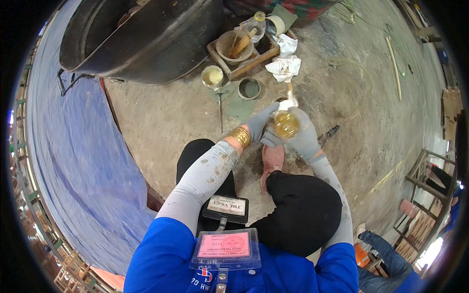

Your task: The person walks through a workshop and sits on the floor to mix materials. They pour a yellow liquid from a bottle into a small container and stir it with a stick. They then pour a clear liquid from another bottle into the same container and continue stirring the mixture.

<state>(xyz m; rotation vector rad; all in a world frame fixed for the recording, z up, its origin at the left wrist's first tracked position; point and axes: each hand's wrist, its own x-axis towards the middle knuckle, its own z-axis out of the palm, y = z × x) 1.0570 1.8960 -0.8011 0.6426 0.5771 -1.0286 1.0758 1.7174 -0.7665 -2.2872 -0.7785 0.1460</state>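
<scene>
The person crouches on the concrete floor (342, 97), both forearms extended forward from the lower edge of the view.

Right hand (302, 136) — gloved in grey, palm turned upward, fingers (312, 128) wrapped around a small clear jar (286, 124) of amber liquid. The jar is held tilted in front of the knees, above the floor.

Left hand (261, 124) — also gloved in grey, reaches across toward the jar, fingers (267, 115) curled closed at its left side and touching it. Whether they grip the jar or something on it cannot be told. A gold bracelet (240, 136) sits on the left wrist, with a grey sleeve covering the forearm.

Surroundings:
- A pale stick (290, 93) rises just above the jar.
- A white crumpled cloth (284, 67) lies on the floor beyond the hands.
- A wooden tray (254, 61) holds a round bowl with a stick in it.
- A small cup of pale paste (212, 76) and a round lid (249, 89) lie near the tray.
- A large dark basin (146, 44) stands at the upper left, beside a blue tarpaulin (73, 161).
</scene>
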